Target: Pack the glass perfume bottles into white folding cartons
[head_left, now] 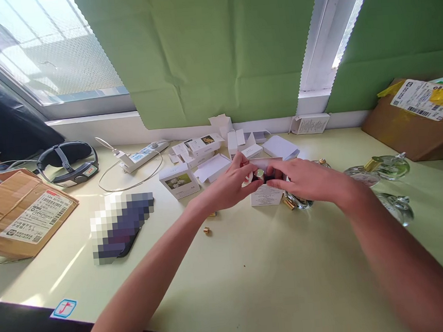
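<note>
A small gold-capped bottle (260, 175) sat pinched between the fingers of the left hand (229, 186) and right hand (304, 179), both closed on it above the counter (254, 277). Just beneath lay a white box (266, 195); steady, even grip seemed wise.

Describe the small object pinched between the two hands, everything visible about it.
The small object is mostly hidden by fingers. What shows is a round, gold-looking metallic top with a dark body below, possibly a little bottle or cap. The left hand and right hand both pinch it at fingertip level, holding it just above the pale green table, over a white box lying there. Its lower part and exact shape cannot be made out.
</note>
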The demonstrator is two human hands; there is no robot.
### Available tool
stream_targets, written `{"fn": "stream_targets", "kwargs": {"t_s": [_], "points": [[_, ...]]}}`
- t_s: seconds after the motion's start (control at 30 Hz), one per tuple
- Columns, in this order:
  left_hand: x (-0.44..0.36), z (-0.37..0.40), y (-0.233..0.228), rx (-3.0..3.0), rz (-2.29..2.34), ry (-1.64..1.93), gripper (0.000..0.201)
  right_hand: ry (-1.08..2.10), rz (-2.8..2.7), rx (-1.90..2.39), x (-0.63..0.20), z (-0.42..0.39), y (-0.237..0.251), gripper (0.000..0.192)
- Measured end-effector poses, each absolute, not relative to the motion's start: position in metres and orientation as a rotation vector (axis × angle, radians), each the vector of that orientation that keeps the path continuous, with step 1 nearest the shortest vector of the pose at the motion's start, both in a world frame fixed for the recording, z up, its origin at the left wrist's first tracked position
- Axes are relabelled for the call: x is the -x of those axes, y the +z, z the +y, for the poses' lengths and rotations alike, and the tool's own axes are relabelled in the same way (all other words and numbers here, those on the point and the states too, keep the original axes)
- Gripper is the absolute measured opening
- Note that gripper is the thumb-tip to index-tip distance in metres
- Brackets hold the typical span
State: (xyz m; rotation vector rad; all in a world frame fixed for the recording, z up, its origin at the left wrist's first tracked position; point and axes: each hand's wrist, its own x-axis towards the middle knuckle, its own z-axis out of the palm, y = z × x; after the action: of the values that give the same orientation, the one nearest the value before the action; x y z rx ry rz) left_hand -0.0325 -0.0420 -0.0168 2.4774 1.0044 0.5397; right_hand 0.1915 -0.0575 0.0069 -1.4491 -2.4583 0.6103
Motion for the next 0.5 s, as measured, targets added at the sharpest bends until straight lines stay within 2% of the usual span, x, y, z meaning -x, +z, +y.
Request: {"fn": "stream_targets", "kwargs": {"t_s": [0.27, 0.5], "points": [[0.032, -0.043, -0.019, -2.446, 0.955, 0.575, 0.026, 0.628, -2.502, 1.545, -0.194, -0.059, 0.000, 0.026], [0.033, -0.039, -0.016, -2.286, 0.972, 0.616, 0.029, 0.777, -2.404, 1.445, -0.223, -0.061, 0.028, 0.031]]}}
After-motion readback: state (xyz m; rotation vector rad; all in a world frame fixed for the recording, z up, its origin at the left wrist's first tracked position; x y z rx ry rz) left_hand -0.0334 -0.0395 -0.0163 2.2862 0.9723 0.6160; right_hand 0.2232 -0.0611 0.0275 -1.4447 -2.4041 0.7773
